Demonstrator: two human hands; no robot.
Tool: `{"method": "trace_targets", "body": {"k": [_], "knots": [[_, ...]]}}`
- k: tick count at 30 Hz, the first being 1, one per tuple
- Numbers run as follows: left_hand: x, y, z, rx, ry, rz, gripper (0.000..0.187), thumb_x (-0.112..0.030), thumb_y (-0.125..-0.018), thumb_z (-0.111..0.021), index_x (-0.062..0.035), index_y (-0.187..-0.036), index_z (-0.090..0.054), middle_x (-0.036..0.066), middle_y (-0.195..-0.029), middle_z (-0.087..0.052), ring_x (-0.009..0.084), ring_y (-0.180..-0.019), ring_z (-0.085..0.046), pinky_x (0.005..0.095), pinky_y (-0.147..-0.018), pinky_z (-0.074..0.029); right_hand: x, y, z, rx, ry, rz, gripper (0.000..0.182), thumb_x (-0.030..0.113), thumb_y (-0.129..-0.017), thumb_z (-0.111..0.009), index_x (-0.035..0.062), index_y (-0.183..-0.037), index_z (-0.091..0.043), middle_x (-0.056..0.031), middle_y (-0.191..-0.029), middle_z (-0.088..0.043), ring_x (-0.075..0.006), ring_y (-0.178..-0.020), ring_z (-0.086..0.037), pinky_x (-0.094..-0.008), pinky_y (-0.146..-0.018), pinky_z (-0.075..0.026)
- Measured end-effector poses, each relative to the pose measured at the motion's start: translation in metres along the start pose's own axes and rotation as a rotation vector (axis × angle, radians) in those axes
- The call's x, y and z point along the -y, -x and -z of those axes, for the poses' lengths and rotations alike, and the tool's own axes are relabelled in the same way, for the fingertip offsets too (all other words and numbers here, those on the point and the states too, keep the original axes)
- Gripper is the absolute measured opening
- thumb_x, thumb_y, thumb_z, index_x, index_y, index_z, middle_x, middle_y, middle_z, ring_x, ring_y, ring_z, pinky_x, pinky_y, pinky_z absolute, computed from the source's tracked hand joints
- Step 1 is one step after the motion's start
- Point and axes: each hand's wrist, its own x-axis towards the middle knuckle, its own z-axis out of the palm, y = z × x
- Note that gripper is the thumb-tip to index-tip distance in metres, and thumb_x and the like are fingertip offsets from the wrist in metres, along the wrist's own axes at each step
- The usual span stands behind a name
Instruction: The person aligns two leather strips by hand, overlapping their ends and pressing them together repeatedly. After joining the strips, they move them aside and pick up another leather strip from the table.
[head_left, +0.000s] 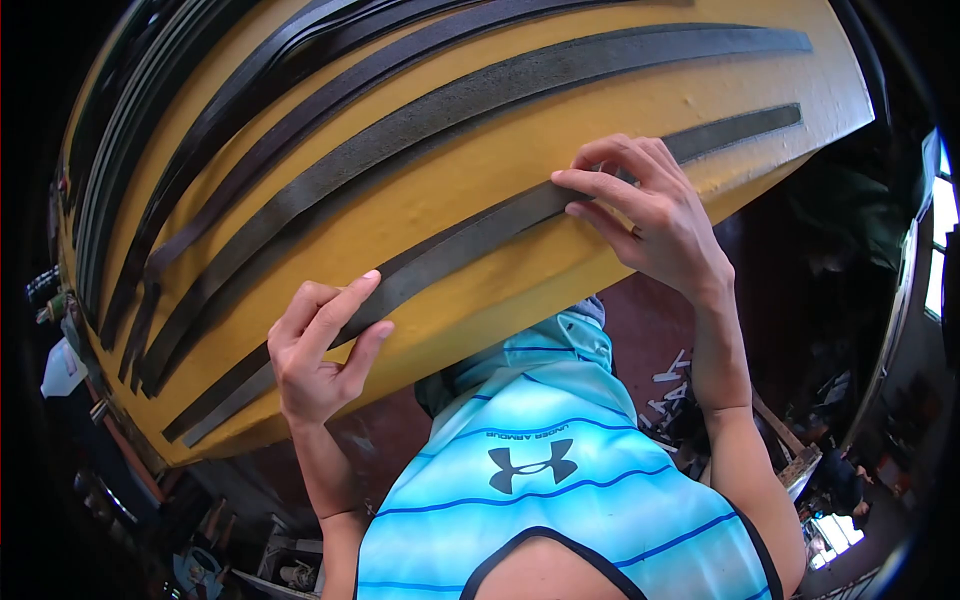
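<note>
A long dark strap [460, 248], leather-like with a smooth face, runs along the front edge of the yellow table [470, 175]. My left hand [325, 350] pinches it left of the middle, with thumb and fingers at its two edges. Farther right, my right hand [655, 215] grips the same strap between thumb and fingertips, hiding a short piece of it. Between my hands the strap seems slightly raised, with a dark band or shadow along its far side. Beyond both hands its ends lie on the table.
Behind it lies a wider dark strap [480, 85], curved across the table. Several more dark straps [215, 150] are bunched at the far left. White scraps [668, 385] lie on the floor to the right of my body. A wooden piece [785, 435] stands at the lower right.
</note>
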Motion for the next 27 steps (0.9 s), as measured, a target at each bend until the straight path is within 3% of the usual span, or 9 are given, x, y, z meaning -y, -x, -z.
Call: {"method": "trace_targets", "body": {"k": [27], "knots": [[0.0026,-0.0037,-0.0073,-0.026,0.044,-0.038,0.050,0.000,-0.069,-0.090,-0.0062,-0.117,-0.081,0.009,-0.081,-0.065,0.0214,-0.064,-0.060,0.0305,-0.057,-0.048,0.0038,-0.0037,-0.0029,0.035,0.014,0.012,0.031,0.013,-0.086,-0.083,0.0136,-0.116,-0.077,-0.0026,-0.107,-0.066,-0.0237,-0.091,-0.062,-0.0375,-0.083,-0.051]]}}
